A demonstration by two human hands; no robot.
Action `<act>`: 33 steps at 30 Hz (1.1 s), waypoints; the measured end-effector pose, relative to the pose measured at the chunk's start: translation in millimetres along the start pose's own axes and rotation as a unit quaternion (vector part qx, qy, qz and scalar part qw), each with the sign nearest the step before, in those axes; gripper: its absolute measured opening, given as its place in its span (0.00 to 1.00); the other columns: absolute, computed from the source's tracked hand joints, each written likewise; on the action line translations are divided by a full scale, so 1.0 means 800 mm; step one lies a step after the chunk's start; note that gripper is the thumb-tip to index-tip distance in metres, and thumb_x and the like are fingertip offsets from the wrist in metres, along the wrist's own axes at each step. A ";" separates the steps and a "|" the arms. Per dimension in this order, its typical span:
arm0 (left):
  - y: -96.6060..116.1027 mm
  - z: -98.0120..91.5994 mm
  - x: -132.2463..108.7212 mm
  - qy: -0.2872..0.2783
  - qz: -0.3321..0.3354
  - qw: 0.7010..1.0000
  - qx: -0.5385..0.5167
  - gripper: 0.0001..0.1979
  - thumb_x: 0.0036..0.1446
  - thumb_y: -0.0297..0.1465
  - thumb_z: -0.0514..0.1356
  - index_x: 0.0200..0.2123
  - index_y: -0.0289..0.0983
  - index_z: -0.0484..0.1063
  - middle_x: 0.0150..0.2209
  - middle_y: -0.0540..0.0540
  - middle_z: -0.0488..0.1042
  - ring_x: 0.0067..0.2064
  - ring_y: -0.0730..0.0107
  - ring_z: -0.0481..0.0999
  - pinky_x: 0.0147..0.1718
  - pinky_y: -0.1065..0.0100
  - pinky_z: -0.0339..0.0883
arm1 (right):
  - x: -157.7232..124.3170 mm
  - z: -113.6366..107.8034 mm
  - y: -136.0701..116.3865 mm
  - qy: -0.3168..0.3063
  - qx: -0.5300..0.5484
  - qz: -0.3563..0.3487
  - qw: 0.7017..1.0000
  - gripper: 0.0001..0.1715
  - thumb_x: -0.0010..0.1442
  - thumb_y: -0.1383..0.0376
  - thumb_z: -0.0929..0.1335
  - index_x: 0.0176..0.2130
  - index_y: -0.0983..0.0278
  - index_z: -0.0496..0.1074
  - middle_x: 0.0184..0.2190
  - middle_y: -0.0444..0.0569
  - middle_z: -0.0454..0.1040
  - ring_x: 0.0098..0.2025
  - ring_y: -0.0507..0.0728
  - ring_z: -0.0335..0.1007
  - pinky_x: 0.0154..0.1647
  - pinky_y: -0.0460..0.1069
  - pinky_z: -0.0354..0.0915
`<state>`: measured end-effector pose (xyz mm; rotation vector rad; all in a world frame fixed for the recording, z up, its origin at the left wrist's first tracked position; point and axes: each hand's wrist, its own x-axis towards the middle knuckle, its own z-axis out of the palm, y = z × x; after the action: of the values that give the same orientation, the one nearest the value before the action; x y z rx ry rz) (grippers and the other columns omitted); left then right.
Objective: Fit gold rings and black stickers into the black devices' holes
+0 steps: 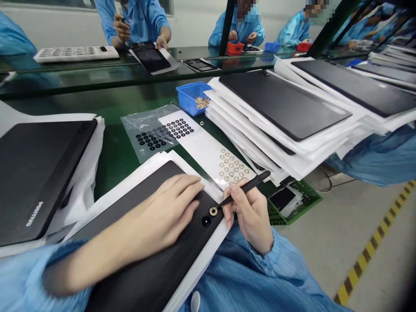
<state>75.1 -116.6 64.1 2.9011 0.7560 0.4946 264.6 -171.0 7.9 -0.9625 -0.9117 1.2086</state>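
Note:
A black tablet back cover (136, 277) lies on white sheets in front of me. My left hand (172, 208) rests flat across it, fingers stretched out and holding nothing. Black tweezers (248, 185) are pinched in my right hand (248, 212), at the cover's right edge. Their tip meets a small gold ring (213, 211) at one camera spot; a dark round lens (206, 221) sits beside it. Beyond the cover, a white strip (203, 149) carries rows of gold rings (231, 167) and black rings (180, 128). Part of it lies by a clear plastic bag (136, 123).
A blue bin (190, 97) of small gold parts stands behind the strip. Stacked covers with white sheets (279, 102) rise at the right, another tablet (39, 173) lies left. A green crate (302, 197) is on the floor. Co-workers in blue (136, 21) sit across the bench.

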 end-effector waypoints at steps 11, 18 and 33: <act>0.041 0.010 -0.036 -0.071 0.012 0.997 0.022 0.20 0.65 0.26 0.45 0.58 0.43 0.62 0.55 0.45 0.67 0.61 0.56 0.59 0.59 0.45 0.53 | -0.008 0.000 0.009 0.016 0.018 -0.040 0.999 0.08 0.65 0.62 0.64 0.33 0.62 0.63 0.14 0.35 0.64 0.12 0.46 0.61 0.11 0.40 0.61; 0.041 0.010 -0.037 -0.073 0.010 0.997 0.026 0.21 0.65 0.26 0.45 0.58 0.41 0.63 0.55 0.47 0.67 0.60 0.57 0.59 0.61 0.47 0.48 | -0.007 0.000 0.009 0.017 0.023 -0.043 0.999 0.08 0.65 0.64 0.64 0.33 0.62 0.63 0.14 0.35 0.63 0.12 0.47 0.62 0.12 0.41 0.63; 0.040 0.012 -0.036 -0.068 0.010 0.997 0.022 0.20 0.66 0.27 0.44 0.58 0.42 0.63 0.55 0.49 0.67 0.61 0.59 0.56 0.63 0.53 0.39 | -0.009 0.002 0.005 0.025 0.011 -0.054 0.998 0.08 0.65 0.65 0.64 0.33 0.61 0.62 0.13 0.34 0.62 0.13 0.46 0.62 0.13 0.40 0.64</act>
<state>68.8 -158.7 52.8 2.9489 0.7296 0.2828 260.5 -177.8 4.1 -0.9110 -0.8963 1.0969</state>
